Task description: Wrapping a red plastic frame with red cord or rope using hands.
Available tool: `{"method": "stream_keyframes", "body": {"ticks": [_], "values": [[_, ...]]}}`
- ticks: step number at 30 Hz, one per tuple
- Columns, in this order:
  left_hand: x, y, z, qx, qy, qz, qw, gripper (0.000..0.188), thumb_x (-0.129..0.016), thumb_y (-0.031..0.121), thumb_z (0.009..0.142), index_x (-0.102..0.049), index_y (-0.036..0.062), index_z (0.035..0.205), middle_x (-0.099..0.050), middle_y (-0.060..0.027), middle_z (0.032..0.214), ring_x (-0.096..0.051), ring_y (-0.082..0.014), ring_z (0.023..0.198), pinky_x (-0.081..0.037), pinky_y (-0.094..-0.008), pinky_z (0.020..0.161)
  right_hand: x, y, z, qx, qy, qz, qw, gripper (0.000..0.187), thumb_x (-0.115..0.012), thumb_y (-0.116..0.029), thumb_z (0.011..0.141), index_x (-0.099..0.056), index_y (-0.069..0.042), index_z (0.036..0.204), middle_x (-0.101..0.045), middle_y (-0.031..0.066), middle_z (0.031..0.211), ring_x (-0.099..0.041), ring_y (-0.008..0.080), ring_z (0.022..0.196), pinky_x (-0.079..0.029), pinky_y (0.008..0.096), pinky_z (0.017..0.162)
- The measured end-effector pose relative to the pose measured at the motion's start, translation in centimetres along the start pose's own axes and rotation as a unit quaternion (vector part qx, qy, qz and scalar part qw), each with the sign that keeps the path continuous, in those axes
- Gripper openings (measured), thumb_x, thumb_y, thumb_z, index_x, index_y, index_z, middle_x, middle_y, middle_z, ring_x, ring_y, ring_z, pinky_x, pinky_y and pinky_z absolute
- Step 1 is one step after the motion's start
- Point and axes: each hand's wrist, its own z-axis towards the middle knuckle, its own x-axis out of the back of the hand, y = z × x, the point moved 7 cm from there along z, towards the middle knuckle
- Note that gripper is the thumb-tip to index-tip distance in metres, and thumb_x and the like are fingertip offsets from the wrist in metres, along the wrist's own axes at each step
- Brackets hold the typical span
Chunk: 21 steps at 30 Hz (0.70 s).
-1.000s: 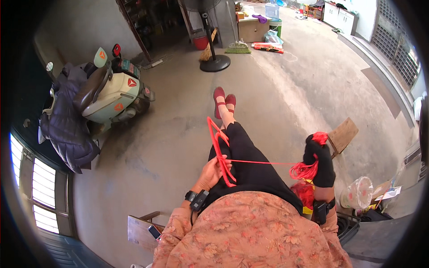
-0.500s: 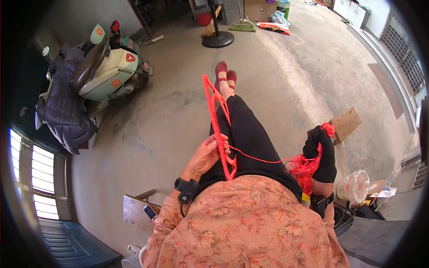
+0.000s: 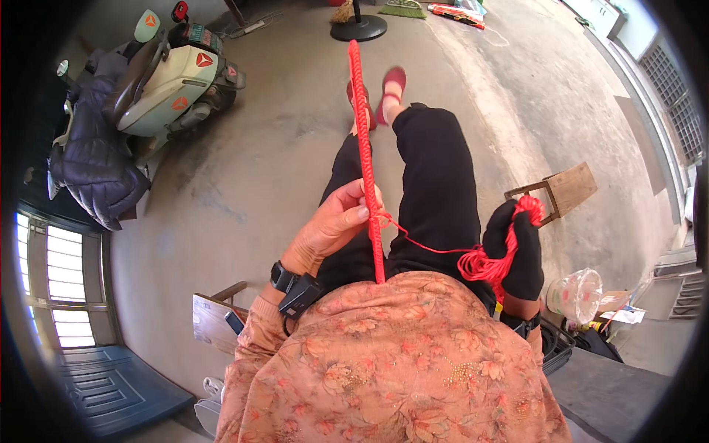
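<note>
Bar (image 3: 363, 140), red, points lengthwise from torso (image 3: 399, 332) toward shoes (image 3: 392, 77), hands (image 3: 336, 219) (image 3: 525, 252) gripping it (left) and red cord (image 3: 484, 264) (right).

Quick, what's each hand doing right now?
Left hand: closed, pinching the red braided piece.
Right hand: black-gloved, closed around a bundle of red cord.

A jacket (image 3: 94, 159) drapes the scooter (image 3: 171, 90) left of an apparent fan base (image 3: 360, 31).
</note>
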Motion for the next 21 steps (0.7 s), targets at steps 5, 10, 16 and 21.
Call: {"method": "stream_keyframes", "body": {"ticks": [5, 10, 16, 21], "values": [[-2.8, 0.9, 1.4, -0.006, -0.018, 0.051, 0.999, 0.032, -0.075, 0.028, 0.08, -0.054, 0.0073, 0.091, -0.056, -0.0034, 0.079, -0.055, -0.0141, 0.071, -0.046, -0.0292, 0.067, -1.2, -0.1, -0.7, -0.045, -0.081, -0.163, 0.982, 0.01, -0.068, -0.004, 0.076, -0.059, -0.001, 0.073, -0.053, 0.0082, 0.06, -0.054, 0.017, 0.055, -0.04, 0.029, 0.052], [-7.4, 2.6, 3.4, 0.055, -0.04, 0.091, 0.994, 0.033, -0.076, 0.023, 0.078, -0.058, 0.0055, 0.099, -0.059, -0.0018, 0.079, -0.054, -0.0102, 0.065, -0.045, -0.0239, 0.059, -4.4, -2.1, -1.6, 0.063, -0.177, -0.348, 0.919, 0.011, -0.071, -0.004, 0.073, -0.065, 0.0, 0.08, -0.06, 0.009, 0.067, -0.06, 0.0185, 0.061, -0.046, 0.0304, 0.057], [-7.1, 1.1, 5.1, 0.083, 0.073, 0.223, 0.969, 0.024, -0.067, 0.016, 0.088, -0.059, 0.0035, 0.106, -0.06, 0.0018, 0.076, -0.051, -0.0029, 0.056, -0.042, -0.017, 0.049, -2.9, -2.9, 0.5, 0.16, -0.105, -0.436, 0.879, 0.009, -0.071, -0.007, 0.077, -0.065, 0.0, 0.081, -0.058, 0.0047, 0.066, -0.057, 0.0102, 0.062, -0.046, 0.0257, 0.061], [-2.9, -1.1, 2.3, 0.108, 0.181, 0.183, 0.96, 0.018, -0.064, 0.02, 0.091, -0.059, 0.0054, 0.1, -0.056, 0.0032, 0.071, -0.052, -0.0042, 0.055, -0.043, -0.0178, 0.049, -1.5, 2.5, 2.9, -0.006, -0.054, -0.225, 0.973, 0.014, -0.071, -0.014, 0.084, -0.067, -0.001, 0.084, -0.064, 0.0004, 0.072, -0.058, 0.0074, 0.066, -0.046, 0.0246, 0.061]]}}
